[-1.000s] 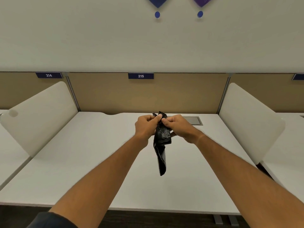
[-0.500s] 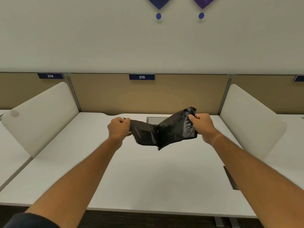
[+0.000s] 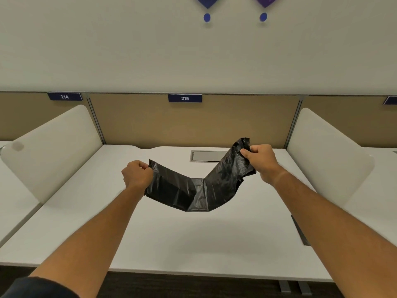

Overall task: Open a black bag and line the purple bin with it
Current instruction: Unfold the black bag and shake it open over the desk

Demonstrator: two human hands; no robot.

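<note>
A black plastic bag hangs in the air above the white desk, stretched into a sagging band with a fold crease near its middle. My left hand is closed on its left end. My right hand, held higher, pinches the crumpled right end. The bag's mouth is not visibly parted. No purple bin is in view.
White side dividers stand at the left and right of the desk. A tan back panel carries the label 215. A grey cable hatch sits in the desk behind the bag. Dark floor shows below the front edge.
The bag was a narrow folded strip held between both hands close together. My hands have moved apart, left and right, and the bag has unfolded into a wide band.
</note>
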